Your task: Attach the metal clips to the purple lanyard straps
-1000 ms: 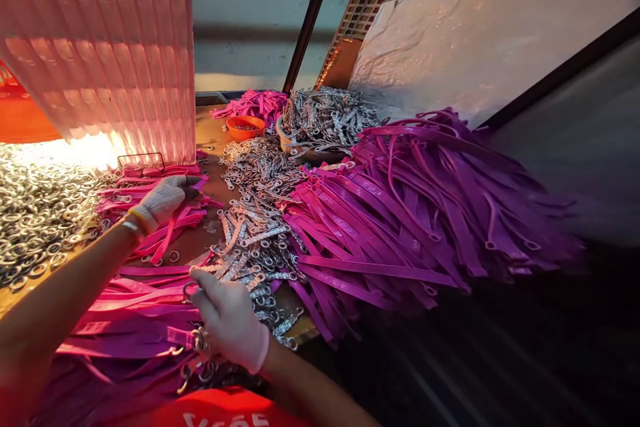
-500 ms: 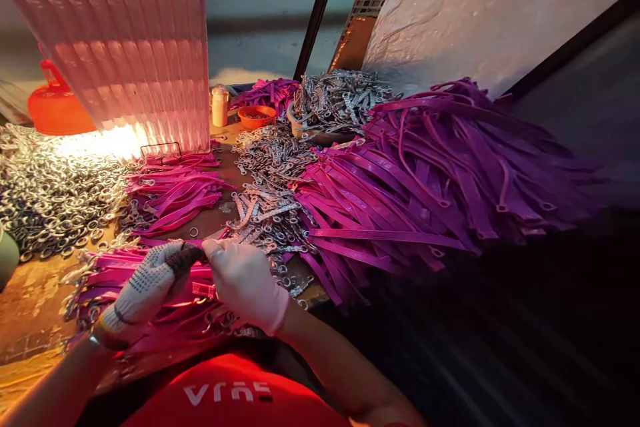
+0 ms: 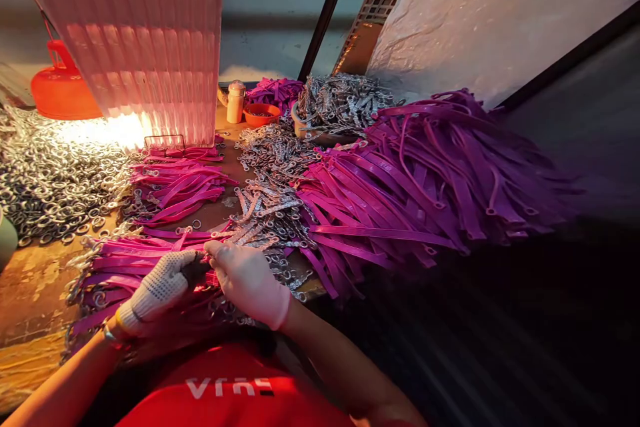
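Observation:
My left hand, in a dotted white glove with darkened fingers, is closed on a purple strap, a short bit of which shows between the hands. Fingertips pinched, my right hand in a plain white glove meets it at the same spot. Whatever small part the right fingers grip is hidden. Beneath both hands lies a bundle of purple straps with metal rings and links at their ends. Just beyond the right hand is a heap of silver metal links.
A large pile of purple straps spreads to the right. Loose metal rings cover the left side under a red lamp and a ribbed translucent panel. Behind stand a bottle, an orange bowl and a heaped basin.
The view has shifted slightly. Both hands stay together at the strap, with the left wrist turned a little and the right fingers slightly repositioned.

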Tool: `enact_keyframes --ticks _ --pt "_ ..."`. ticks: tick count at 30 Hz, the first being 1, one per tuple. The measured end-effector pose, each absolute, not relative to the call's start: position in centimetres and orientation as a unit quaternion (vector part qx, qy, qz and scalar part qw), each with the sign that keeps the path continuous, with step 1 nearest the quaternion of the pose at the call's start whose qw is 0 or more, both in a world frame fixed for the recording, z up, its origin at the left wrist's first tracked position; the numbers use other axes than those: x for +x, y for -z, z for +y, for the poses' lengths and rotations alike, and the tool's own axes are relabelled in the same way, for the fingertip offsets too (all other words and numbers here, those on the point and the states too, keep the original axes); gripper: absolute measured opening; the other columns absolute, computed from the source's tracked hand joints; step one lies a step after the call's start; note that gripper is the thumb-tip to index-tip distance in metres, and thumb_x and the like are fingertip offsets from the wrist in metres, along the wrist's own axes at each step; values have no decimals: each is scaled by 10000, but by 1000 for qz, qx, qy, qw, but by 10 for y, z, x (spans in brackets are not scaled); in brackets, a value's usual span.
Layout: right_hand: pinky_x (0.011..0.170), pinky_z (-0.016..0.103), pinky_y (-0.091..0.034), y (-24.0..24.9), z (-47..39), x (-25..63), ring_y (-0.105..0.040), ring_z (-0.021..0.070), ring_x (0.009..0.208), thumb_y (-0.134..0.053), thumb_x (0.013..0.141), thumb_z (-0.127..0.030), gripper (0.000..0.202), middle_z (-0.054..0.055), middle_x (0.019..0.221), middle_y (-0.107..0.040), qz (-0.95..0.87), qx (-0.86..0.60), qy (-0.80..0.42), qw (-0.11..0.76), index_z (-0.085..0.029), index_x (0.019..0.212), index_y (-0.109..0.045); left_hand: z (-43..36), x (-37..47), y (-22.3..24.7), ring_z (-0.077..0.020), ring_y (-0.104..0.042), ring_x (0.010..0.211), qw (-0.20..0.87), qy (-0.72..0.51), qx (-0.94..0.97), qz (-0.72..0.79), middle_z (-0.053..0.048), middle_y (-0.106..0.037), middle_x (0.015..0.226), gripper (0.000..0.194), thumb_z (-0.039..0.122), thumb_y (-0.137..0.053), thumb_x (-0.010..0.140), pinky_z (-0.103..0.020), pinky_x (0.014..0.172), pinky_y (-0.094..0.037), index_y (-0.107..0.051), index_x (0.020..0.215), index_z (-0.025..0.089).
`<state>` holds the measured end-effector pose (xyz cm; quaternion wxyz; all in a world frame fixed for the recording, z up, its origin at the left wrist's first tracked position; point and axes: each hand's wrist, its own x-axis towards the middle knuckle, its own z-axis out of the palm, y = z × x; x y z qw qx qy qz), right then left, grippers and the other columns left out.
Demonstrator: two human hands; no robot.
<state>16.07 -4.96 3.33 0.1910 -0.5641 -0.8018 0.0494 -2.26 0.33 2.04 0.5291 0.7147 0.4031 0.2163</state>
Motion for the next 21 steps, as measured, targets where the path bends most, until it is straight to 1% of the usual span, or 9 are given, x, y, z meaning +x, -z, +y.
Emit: enact_keyframes --ticks 2,3,5,8,11,16,17,19,21 --pt "705 268 -441 -41 -47 162 -678 199 888 -544 952 -260 437 71 1006 -728 -801 -565 -99 173 -174 1374 -472 1 -24 -20 -188 -567 656 512 -234 706 429 -29 -682 727 181 189 -538 749 -287 645 -449 -703 824 181" --pt "694 272 -446 -45 -46 163 -688 210 879 -573 934 -294 469 74 993 -735 -800 -569 -116 152 -169 1374 -470 0 -24 -19 -192 -567 665 498 -237 710 437 -30 -682 724 163 193 -549 742 -288 648 -447 -701 802 181" --pt "656 278 -447 -48 -42 164 -704 225 825 -593 915 -341 386 73 916 -747 -796 -582 -132 102 -171 1260 -551 -5 -25 -18 -196 -566 693 466 -241 728 441 -31 -688 727 120 203 -583 730 -285 663 -439 -698 753 180" --pt "611 282 -444 -45 -39 162 -713 231 754 -566 925 -326 198 79 834 -744 -800 -587 -117 45 -174 1042 -619 -12 -25 -15 -177 -532 652 422 -235 749 453 -18 -665 668 105 197 -591 730 -262 615 -388 -687 691 179" --pt "593 288 -453 -37 -42 159 -712 242 729 -548 929 -325 192 99 818 -733 -828 -554 -85 16 -155 988 -615 -14 -26 -10 -171 -536 642 413 -212 761 453 -15 -664 658 122 168 -570 733 -251 597 -361 -686 693 172" --pt "564 286 -437 -32 -44 157 -706 243 700 -474 974 -329 228 118 805 -716 -858 -511 -53 -6 -139 971 -602 -6 -23 -11 -161 -560 617 379 -165 811 414 -19 -673 658 164 117 -518 753 -236 564 -324 -635 654 178" --pt "560 282 -425 -32 -43 159 -705 240 697 -474 980 -340 233 110 798 -718 -858 -512 -53 -2 -146 968 -603 -1 -25 -15 -163 -568 614 362 -144 828 404 -23 -682 670 169 138 -520 774 -238 563 -320 -650 676 182" --pt "560 277 -399 -32 -40 162 -704 233 697 -480 993 -417 290 90 781 -723 -852 -521 -55 20 -159 973 -608 11 -36 -30 -169 -582 616 307 -110 861 391 -33 -699 700 175 219 -537 821 -244 573 -322 -691 740 197" --pt "561 280 -370 -30 -38 167 -701 229 696 -479 997 -510 378 80 757 -724 -842 -534 -50 45 -159 982 -617 27 -56 -50 -168 -569 605 216 -103 888 394 -38 -694 702 188 313 -564 838 -247 579 -308 -710 779 209"
